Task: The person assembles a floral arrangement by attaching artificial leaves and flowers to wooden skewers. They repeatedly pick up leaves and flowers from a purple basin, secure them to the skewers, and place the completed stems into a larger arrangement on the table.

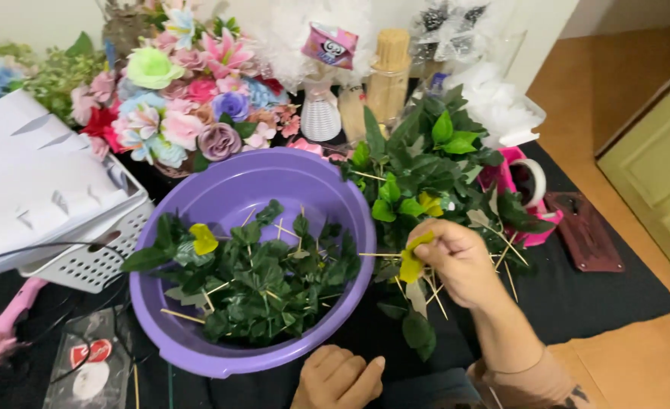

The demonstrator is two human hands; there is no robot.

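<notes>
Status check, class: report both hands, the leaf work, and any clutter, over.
Right hand pinching yellow leaf. Left hand empty, below purple basin. Loose leaf pile crowds right side.

Home craft corner on floor. Black mat (577,303) over wood floor (623,98) at right. Fake flower bunch (183,91) at upper left, purple tub (229,189) of green leaves in middle, pink glue gun (1,326) at lower left, green door (653,167) at right edge.
</notes>
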